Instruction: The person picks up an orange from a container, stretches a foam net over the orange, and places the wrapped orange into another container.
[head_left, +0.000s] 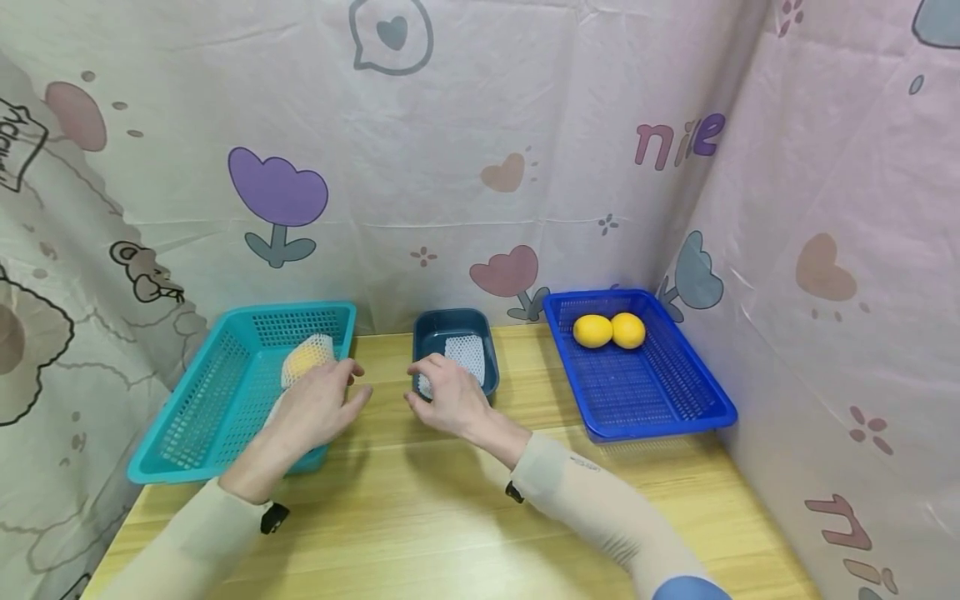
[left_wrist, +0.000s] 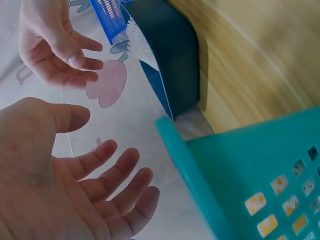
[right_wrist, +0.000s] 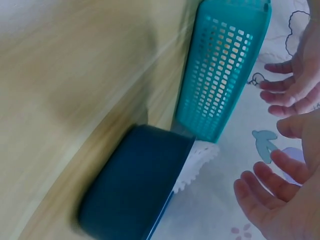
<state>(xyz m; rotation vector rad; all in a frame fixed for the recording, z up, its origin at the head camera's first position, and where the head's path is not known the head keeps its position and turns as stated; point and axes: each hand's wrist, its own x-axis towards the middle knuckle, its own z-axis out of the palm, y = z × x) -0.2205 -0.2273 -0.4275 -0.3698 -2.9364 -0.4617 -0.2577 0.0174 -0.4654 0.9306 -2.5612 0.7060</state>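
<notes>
Fruit [head_left: 306, 357], netted, in teal basket [head_left: 213, 408], just beyond left hand [head_left: 318, 404]. Probably firm, modest weight, bruisable; wrap looks soft, should add grip. Take round middle, gentle squeeze. Left hand: fingers spread, nothing held. Right hand [head_left: 453, 396] above bin [head_left: 452, 322]: fingers loosely curved, spread, empty. Nets [head_left: 467, 357] in bin: likely near weightless, stretchy; pinch edge.

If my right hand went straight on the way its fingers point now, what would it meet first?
Your right hand would probably meet the white netting in the dark container first, or perhaps the container itself; depth is unclear here.
</notes>
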